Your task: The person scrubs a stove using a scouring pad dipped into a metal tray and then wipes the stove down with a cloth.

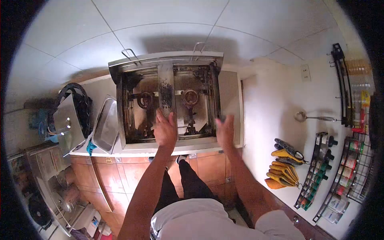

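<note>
On the off-white table [233, 98], soot-stained rectangular metal stove frame [196, 141]; left hand [165, 130] over its flat grey central strip [165, 90], right hand [225, 130] by near right edge; both hands' fingers apart.

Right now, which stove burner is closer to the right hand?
The burner right of the metal strip; the other burner sits left of it, farther from the right hand.

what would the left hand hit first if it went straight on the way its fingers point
Most likely the sooty middle strip of the stove, which lies straight ahead of the left hand; depth is unclear, so it may already touch it.
</note>
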### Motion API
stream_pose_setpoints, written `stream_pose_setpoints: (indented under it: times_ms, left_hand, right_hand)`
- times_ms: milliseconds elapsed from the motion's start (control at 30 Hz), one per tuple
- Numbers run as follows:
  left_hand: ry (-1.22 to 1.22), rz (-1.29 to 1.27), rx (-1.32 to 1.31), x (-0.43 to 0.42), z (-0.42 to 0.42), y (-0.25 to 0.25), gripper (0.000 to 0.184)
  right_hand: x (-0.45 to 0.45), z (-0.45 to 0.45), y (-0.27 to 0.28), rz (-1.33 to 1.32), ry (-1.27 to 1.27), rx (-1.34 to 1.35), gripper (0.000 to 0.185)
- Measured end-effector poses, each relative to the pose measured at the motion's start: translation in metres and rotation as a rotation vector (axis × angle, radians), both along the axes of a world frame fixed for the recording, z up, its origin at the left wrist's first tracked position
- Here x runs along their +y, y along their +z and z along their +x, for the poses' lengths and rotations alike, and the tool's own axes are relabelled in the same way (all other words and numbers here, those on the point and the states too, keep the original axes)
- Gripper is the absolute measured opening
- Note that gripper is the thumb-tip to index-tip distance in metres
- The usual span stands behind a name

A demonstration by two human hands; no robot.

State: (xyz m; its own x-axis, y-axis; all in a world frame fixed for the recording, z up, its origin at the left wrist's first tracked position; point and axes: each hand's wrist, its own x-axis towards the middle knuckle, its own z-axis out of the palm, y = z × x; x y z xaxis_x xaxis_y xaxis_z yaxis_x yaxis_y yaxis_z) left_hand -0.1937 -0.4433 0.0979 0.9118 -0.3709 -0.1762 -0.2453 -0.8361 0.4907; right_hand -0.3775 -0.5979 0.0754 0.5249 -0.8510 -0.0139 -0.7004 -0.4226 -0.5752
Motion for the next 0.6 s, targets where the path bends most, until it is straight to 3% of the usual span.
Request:
stream_pose_setpoints:
  times_ms: [100,167,267,367,400,467,600]
  left_hand:
    - [-0.010,-0.006,0.008,0.005,0.001,-0.003,0.067]
    - [-0.028,0.015,0.056,0.009,0.002,-0.001,0.067]
    - [-0.051,-0.010,-0.002,0.011,0.001,-0.007,0.067]
    - [-0.004,-0.007,0.160,0.006,0.004,0.007,0.066]
    - [-0.020,-0.016,0.142,0.007,0.004,0.007,0.066]
    - [-0.048,-0.028,0.103,0.011,0.005,0.001,0.065]
    - [-0.046,-0.050,0.144,0.012,0.007,0.010,0.066]
  right_hand:
    - [0.029,-0.026,0.020,0.104,0.032,-0.095,0.060]
    - [-0.002,-0.003,0.011,0.133,0.071,0.005,0.064]
    - [-0.071,0.070,0.014,0.272,-0.007,-0.069,0.070]
    - [-0.060,0.047,0.006,0.373,0.028,-0.053,0.073]
    - [-0.030,0.023,0.007,0.260,-0.026,0.085,0.078]
    - [0.015,-0.023,0.019,0.339,0.074,-0.128,0.084]
    - [-0.016,0.002,-0.005,0.293,-0.052,0.082,0.083]
